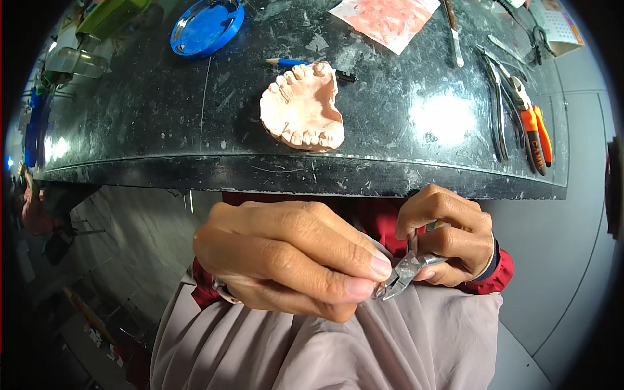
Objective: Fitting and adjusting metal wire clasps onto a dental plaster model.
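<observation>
My right hand (448,237) is wrapped round the handles of small metal pliers (404,272), whose jaws point down and to the left. Close against those jaws, the fingertips of my left hand (292,257) are pinched together. A thin bit of metal seems to show at the jaw tips, too small to make out, and my left fingers hide whatever else they hold. Both hands are over my lap, just in front of the table edge. Beyond them on the table rests a pinkish plaster dental cast (302,107) with its teeth facing up.
Behind the cast lies a blue pencil (286,62). A round blue lid-like dish (207,27) and a pink-smeared sheet (389,18) are farther back. Orange-handled pliers (536,133) lie at the right beside other metal pliers (497,104) and a brown-handled spatula (453,32). The dark table (162,117) ends before my hands.
</observation>
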A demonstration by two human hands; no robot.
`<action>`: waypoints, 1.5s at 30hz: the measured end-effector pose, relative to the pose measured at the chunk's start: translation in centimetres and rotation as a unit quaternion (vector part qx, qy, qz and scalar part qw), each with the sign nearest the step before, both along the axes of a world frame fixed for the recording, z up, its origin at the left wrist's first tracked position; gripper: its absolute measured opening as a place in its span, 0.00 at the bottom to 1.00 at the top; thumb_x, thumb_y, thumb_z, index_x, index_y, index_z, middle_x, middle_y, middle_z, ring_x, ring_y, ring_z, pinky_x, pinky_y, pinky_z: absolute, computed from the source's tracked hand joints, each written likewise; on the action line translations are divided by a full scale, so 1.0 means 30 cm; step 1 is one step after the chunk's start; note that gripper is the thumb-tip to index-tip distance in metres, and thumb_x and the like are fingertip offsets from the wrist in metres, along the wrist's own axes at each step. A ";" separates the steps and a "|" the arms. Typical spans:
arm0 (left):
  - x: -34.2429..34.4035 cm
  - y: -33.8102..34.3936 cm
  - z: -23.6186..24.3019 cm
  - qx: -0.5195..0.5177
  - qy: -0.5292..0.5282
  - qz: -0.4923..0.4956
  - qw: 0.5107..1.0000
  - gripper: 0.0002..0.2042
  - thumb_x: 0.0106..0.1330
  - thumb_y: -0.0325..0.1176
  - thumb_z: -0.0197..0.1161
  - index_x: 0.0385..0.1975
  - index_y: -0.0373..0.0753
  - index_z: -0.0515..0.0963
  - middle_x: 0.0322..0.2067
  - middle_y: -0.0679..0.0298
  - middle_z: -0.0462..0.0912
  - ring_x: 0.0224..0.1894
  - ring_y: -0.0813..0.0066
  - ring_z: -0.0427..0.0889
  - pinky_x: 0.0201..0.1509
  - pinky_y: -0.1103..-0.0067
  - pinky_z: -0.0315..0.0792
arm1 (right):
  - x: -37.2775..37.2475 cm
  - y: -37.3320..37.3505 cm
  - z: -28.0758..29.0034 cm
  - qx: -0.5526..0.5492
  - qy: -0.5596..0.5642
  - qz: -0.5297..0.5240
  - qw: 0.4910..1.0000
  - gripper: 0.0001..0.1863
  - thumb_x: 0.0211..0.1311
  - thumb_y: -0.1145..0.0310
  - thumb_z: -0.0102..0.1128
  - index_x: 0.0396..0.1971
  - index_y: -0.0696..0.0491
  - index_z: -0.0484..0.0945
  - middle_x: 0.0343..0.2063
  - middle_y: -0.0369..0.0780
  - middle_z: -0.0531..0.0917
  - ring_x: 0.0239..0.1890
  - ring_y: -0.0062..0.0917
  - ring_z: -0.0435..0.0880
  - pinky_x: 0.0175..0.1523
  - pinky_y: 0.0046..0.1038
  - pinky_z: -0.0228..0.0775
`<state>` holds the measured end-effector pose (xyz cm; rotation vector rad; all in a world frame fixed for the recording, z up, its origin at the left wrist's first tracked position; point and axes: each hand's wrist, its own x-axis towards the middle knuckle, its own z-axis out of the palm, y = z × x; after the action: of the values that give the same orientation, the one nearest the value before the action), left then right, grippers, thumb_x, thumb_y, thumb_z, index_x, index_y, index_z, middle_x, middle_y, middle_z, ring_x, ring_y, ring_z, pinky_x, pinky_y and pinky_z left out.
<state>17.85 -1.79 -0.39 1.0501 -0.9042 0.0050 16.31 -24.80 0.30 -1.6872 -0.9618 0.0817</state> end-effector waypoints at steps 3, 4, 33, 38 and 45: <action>-0.009 -0.013 -0.005 -0.005 0.009 0.017 1.000 0.13 0.46 0.22 0.74 0.28 0.33 0.76 0.31 0.52 0.79 0.31 0.63 0.84 0.32 0.82 0.84 | 0.000 -0.001 -0.008 0.005 -0.002 -0.004 1.000 0.15 0.53 0.62 0.68 0.20 0.57 0.74 0.28 0.44 0.76 0.27 0.30 0.79 0.27 0.27 0.69; -0.012 -0.014 -0.005 -0.006 0.010 0.017 1.000 0.13 0.46 0.22 0.74 0.28 0.33 0.76 0.31 0.52 0.79 0.31 0.63 0.84 0.32 0.82 0.84 | 0.003 -0.002 -0.009 0.000 -0.005 -0.002 1.000 0.16 0.53 0.61 0.68 0.20 0.57 0.73 0.28 0.44 0.76 0.27 0.30 0.78 0.27 0.27 0.69; -0.024 0.000 0.009 0.038 -0.004 0.003 0.999 0.12 0.43 0.21 0.74 0.27 0.31 0.79 0.31 0.53 0.82 0.31 0.65 0.84 0.31 0.83 0.84 | -0.003 -0.007 -0.033 -0.005 -0.067 0.009 0.998 0.18 0.52 0.61 0.68 0.14 0.56 0.71 0.21 0.42 0.77 0.18 0.26 0.77 0.18 0.24 0.66; -0.036 -0.011 0.006 0.022 -0.004 0.018 1.000 0.12 0.42 0.21 0.74 0.27 0.31 0.78 0.31 0.52 0.82 0.31 0.64 0.84 0.32 0.83 0.84 | -0.003 -0.010 -0.055 0.017 -0.070 0.038 0.997 0.18 0.53 0.63 0.68 0.14 0.56 0.71 0.17 0.40 0.75 0.14 0.25 0.75 0.16 0.23 0.66; -0.001 0.009 -0.001 0.032 -0.003 -0.042 0.999 0.12 0.43 0.18 0.74 0.27 0.30 0.78 0.33 0.50 0.81 0.32 0.63 0.84 0.33 0.83 0.84 | 0.002 -0.028 -0.013 -0.026 -0.061 0.037 0.997 0.17 0.52 0.62 0.68 0.15 0.55 0.71 0.20 0.41 0.78 0.16 0.27 0.76 0.20 0.25 0.68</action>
<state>17.82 -1.51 -0.41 1.0700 -0.9589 -0.0919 16.38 -25.63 -0.09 -1.7190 -1.1231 0.0540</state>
